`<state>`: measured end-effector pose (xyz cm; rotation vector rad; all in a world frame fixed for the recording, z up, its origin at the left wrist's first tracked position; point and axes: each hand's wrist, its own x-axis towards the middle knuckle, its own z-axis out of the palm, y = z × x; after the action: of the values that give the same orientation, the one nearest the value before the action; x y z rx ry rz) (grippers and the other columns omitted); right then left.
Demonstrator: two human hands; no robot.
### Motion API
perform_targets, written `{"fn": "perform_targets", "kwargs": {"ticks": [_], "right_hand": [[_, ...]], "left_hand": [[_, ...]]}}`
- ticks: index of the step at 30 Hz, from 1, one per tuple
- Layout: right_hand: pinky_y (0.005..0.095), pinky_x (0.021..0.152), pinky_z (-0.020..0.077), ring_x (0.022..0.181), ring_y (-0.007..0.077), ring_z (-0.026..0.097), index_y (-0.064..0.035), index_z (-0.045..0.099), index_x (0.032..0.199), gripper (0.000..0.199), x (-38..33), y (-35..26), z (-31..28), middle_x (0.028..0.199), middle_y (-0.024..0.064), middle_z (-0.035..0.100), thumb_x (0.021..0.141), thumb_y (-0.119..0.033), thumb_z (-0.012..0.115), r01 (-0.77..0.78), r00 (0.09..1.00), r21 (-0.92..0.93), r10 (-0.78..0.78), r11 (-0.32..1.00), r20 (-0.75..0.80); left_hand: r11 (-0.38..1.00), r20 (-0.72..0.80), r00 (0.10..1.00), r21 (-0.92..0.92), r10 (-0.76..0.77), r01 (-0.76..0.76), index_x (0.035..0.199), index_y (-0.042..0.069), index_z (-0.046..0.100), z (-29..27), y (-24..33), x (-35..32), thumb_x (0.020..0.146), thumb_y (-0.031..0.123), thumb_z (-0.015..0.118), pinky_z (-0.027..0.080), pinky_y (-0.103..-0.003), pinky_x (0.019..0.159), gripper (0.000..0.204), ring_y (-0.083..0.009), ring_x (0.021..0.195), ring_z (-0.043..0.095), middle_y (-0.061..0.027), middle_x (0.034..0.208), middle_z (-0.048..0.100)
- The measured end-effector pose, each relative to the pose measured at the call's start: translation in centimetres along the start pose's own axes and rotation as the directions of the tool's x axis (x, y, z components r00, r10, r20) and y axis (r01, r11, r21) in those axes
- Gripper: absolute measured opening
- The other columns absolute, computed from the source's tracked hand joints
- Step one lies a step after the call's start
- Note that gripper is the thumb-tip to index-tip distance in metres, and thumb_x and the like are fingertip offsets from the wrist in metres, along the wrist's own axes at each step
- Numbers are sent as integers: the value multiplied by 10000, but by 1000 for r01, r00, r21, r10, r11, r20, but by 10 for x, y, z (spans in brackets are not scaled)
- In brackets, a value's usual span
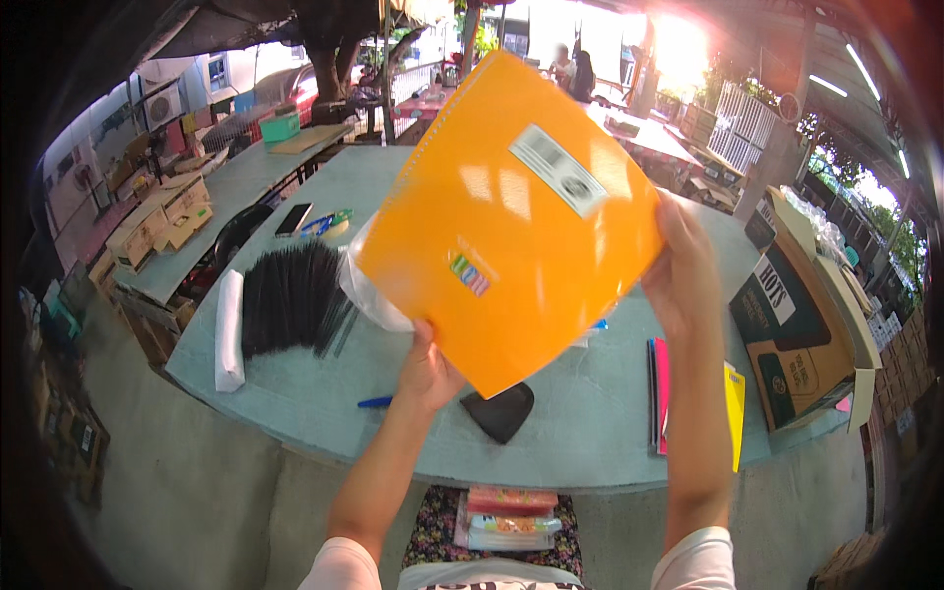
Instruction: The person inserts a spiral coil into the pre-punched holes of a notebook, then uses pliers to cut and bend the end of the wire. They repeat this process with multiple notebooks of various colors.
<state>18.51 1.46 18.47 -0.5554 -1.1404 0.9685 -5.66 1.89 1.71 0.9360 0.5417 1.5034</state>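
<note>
I hold a large orange spiral notebook [511, 216] up above the table, tilted, its glossy cover facing me with a white label near the top. My left hand [430, 369] grips its lower edge. My right hand [681, 270] grips its right edge. A clear plastic bag [372, 295] shows just behind the notebook's left side. Below the notebook a black pouch [501, 410] and a blue pen [375, 401] lie on the grey-blue table [324, 413].
A fan of black pens or sticks [290, 295] lies left beside a white roll [229, 329]. Pink and yellow notebooks [693, 398] are stacked at right, next to an open cardboard box [806, 334]. A phone [294, 218] lies farther back. Packets [511, 516] rest on my lap.
</note>
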Motion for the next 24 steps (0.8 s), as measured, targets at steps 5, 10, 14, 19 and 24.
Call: {"fn": "perform_targets", "kwargs": {"ticks": [5, 10, 14, 19, 24], "right_hand": [[294, 858, 464, 974, 124, 574, 18, 532, 1164, 377, -162, 7, -101, 1061, 61, 628, 861, -185, 628, -329, 907, -527, 417, 783, 54], [290, 856, 469, 974, 126, 577, 21, 565, 1101, 324, -303, 91, -152, 1064, 57, 636, 791, 109, 599, -637, 749, -376, 655, 673, -97], [294, 836, 477, 954, 132, 591, 31, 590, 1046, 258, -358, 139, -169, 1031, 67, 647, 791, 60, 619, -669, 726, -420, 659, 614, -194], [303, 738, 496, 856, 154, 629, 11, 619, 991, 216, -379, 157, -168, 951, 55, 666, 786, -37, 665, -708, 693, -401, 678, 581, -242], [303, 705, 496, 800, 216, 649, -19, 643, 923, 169, -335, 108, -157, 820, 134, 668, 798, -131, 662, -451, 487, -893, 836, -9, -254]], "left_hand": [[977, 151, 967, -37, -204, 212, 1255, 49, 461, -18, -15, -70, 720, 186, 776, 444, -357, 921, 636, -206, 1105, 521, -67, 1196, 549], [817, 165, 904, 514, -394, 262, 1178, 23, 525, -46, -43, -128, 719, 118, 771, 473, -332, 861, 530, -163, 1008, 567, -47, 1111, 604], [622, 117, 787, 687, -606, 377, 1122, 10, 567, -62, -61, -155, 712, 119, 778, 488, -319, 830, 474, -136, 963, 578, -55, 1071, 628], [403, 402, 769, 892, -497, -206, 1063, 18, 610, -66, -31, -145, 749, 145, 741, 496, -294, 777, 363, -121, 897, 592, -45, 1010, 650], [383, -82, 987, 915, -135, 128, 953, -3, 632, -97, 37, -35, 787, 224, 691, 485, -279, 686, 288, -145, 753, 616, -121, 878, 662]]}}
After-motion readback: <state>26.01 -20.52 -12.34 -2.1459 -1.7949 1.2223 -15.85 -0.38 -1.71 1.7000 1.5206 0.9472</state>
